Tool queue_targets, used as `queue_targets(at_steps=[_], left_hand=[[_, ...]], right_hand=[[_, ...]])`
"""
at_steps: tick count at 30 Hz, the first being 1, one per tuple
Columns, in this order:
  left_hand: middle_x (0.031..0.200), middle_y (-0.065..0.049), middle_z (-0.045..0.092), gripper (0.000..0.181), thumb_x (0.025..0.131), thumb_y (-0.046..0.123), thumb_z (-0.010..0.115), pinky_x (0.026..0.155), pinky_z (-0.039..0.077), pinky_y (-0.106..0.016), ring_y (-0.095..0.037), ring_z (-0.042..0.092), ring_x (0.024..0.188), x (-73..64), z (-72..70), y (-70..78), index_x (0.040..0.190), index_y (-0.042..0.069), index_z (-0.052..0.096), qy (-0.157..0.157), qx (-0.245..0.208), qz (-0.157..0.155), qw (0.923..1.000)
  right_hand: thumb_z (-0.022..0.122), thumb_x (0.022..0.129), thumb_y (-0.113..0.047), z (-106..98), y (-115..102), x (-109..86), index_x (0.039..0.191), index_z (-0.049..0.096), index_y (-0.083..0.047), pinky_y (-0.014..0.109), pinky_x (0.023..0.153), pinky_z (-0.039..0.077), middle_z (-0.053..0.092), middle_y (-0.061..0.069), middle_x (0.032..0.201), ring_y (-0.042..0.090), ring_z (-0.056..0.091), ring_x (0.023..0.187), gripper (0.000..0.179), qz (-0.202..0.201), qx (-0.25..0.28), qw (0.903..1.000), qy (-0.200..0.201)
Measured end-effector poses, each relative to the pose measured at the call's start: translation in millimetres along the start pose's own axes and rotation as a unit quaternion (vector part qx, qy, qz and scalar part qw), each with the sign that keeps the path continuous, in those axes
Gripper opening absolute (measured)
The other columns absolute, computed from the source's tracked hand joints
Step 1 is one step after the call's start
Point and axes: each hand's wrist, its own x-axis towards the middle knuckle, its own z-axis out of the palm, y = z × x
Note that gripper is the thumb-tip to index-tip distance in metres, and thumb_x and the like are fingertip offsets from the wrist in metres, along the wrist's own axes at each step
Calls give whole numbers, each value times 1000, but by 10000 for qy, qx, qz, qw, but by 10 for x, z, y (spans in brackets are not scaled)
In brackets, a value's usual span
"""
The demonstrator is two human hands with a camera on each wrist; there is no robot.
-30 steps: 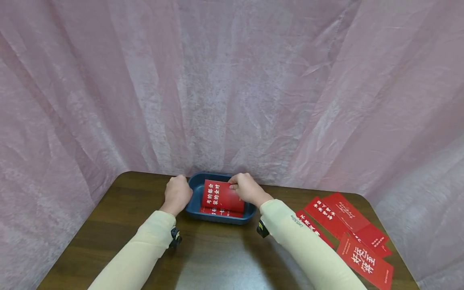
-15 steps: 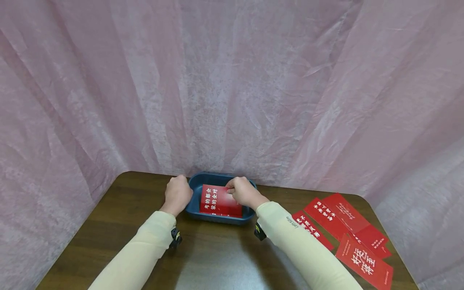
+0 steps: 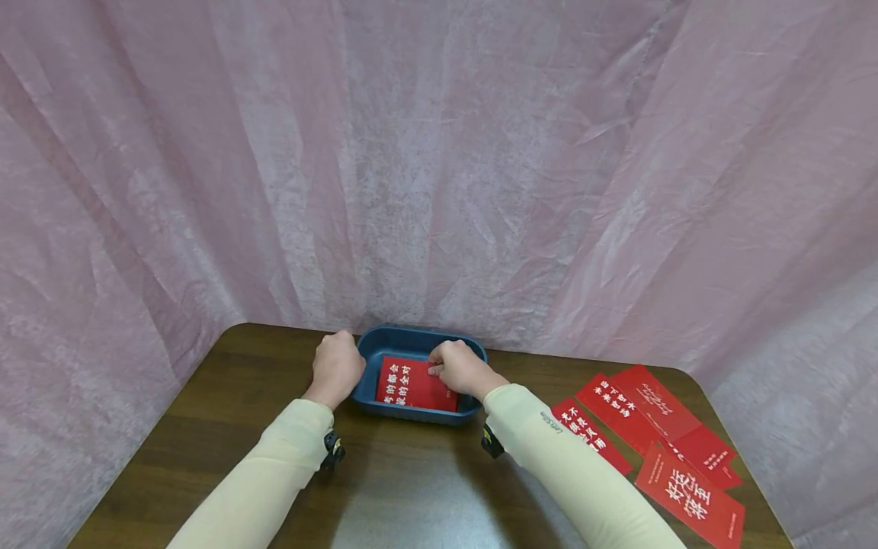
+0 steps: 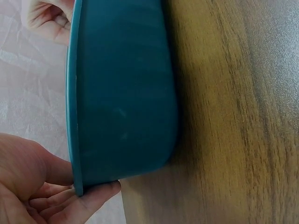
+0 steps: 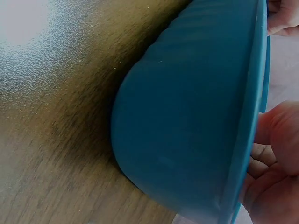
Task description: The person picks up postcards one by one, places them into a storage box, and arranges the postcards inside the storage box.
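Note:
My left hand (image 3: 336, 368) grips the left end of a blue plastic basin (image 3: 418, 415); in the left wrist view its thumb and fingers close over the rim (image 4: 74, 116). Inside the basin lies a red card (image 3: 418, 385) with white Chinese characters, low against the floor and toward the near wall. My right hand (image 3: 466, 367) reaches over the basin's right end and pinches the card near its upper right corner. In the right wrist view the basin's wall (image 5: 187, 116) hides the card and the fingertips of that hand.
Several red cards (image 3: 689, 492) with white writing lie spread and partly overlapping on the right of the brown wooden table (image 3: 226, 427). One card (image 3: 590, 435) is partly covered by the right sleeve. A pink curtain (image 3: 425, 175) hangs right behind the table.
My right hand has lowered the red card toward the basin's floor and near wall, covering the card beneath it. The left hand has stayed on the rim.

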Motion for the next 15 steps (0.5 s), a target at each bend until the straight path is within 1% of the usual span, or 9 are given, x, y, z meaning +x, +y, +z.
queue_targets(at_steps=[7, 9, 15], left_hand=[[78, -19, 68, 14, 82, 12, 59, 49, 52, -41, -28, 64, 59, -5, 8, 2, 78, -1, 65, -19, 9, -21, 10000], [77, -19, 68, 14, 82, 12, 59, 50, 52, -41, -28, 65, 60, -7, 7, 4, 77, -1, 65, 7, 21, 10, 10000], [76, -18, 67, 15, 82, 12, 60, 53, 54, -42, -26, 63, 57, -8, -7, 4, 79, -1, 66, -62, -8, 4, 10000]], right_hand=[[63, 88, -21, 0, -5, -25, 102, 72, -14, 22, 62, 49, 69, -1, 95, 5, 60, 75, 17, -55, -111, 9999, -21], [63, 89, -21, -5, -8, -33, 101, 72, -13, 22, 62, 49, 69, -1, 94, 5, 60, 75, 17, -67, -117, 9999, -19], [62, 90, -23, -5, -10, -36, 102, 72, -13, 22, 62, 49, 69, -3, 91, 5, 59, 73, 19, -7, -145, 9999, -59]])
